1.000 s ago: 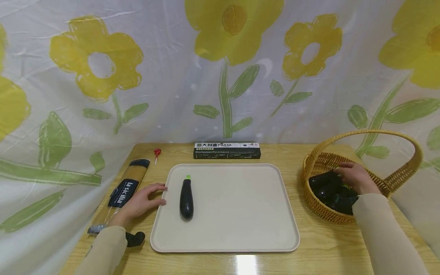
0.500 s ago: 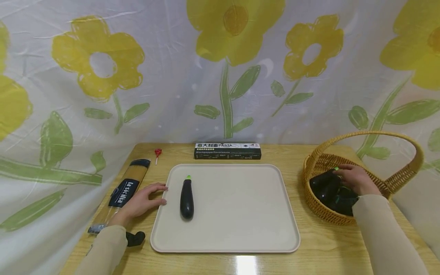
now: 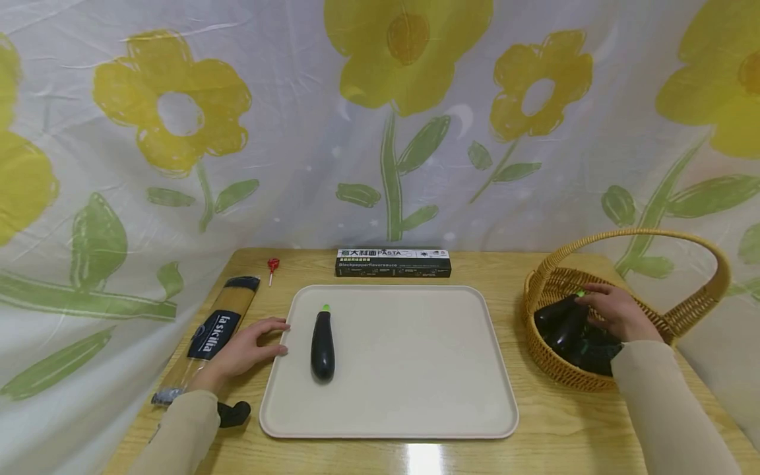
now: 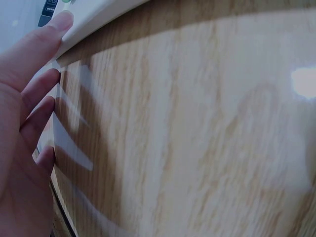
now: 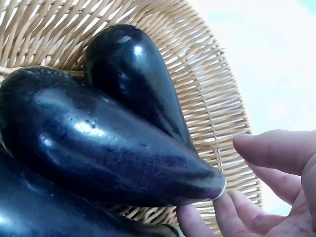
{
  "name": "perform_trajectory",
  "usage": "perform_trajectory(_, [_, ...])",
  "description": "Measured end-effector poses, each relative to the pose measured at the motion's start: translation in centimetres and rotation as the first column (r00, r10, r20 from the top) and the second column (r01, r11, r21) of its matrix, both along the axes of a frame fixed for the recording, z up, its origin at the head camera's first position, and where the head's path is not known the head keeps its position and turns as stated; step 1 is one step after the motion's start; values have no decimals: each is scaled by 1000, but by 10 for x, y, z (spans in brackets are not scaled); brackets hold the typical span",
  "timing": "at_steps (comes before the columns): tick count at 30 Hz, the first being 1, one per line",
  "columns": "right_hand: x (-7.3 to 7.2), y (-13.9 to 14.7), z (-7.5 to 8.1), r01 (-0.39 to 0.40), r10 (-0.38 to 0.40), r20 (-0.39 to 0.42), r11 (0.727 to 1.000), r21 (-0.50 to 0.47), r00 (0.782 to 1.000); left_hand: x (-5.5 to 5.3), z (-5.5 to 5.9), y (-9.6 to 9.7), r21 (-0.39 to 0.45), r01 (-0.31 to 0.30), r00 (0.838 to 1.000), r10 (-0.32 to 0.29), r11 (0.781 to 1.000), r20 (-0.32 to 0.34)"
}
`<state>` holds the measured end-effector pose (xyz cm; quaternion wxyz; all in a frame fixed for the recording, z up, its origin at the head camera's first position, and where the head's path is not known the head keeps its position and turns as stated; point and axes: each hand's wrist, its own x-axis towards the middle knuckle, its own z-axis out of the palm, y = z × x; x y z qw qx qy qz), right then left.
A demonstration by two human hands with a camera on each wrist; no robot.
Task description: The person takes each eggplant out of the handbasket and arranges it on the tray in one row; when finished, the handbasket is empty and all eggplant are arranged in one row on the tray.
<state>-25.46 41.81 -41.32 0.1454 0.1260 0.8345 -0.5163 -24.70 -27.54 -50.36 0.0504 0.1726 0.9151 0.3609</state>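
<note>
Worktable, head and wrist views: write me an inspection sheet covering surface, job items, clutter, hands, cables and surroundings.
Surface: wood-grain table, with a bright reflection at the near side.
Job items: beige tray with one dark eggplant lying on its left part; wicker basket at right, holding several more eggplants.
Clutter: "la sicilia" pack at left, red lollipop, pasta box behind the tray; a black object by the left sleeve, not identifiable.
Hands: left hand at the tray's left rim; right hand in the basket, at an eggplant's stem end.
Cables: nothing seen.
Surroundings: pale cloth printed with yellow flowers.
</note>
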Motion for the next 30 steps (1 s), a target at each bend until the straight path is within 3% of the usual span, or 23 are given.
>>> perform_trajectory(7, [0, 5, -8, -65, 66, -14, 996, 58, 998, 0, 1, 0, -12, -6, 1000, 6, 1000, 6])
perform_trajectory(16, [3, 7, -17, -82, 84, -58, 996, 32, 995, 0, 1, 0, -13, -9, 1000, 9, 1000, 16])
perform_trajectory(24, [6, 0, -9, -155, 156, -33, 988, 29, 987, -1, 1, 2, -8, -13, 1000, 13, 1000, 13])
perform_trajectory(30, [1, -6, -1, -88, 96, -85, 992, 92, 992, 0, 2, 1, -11, -4, 1000, 4, 1000, 1])
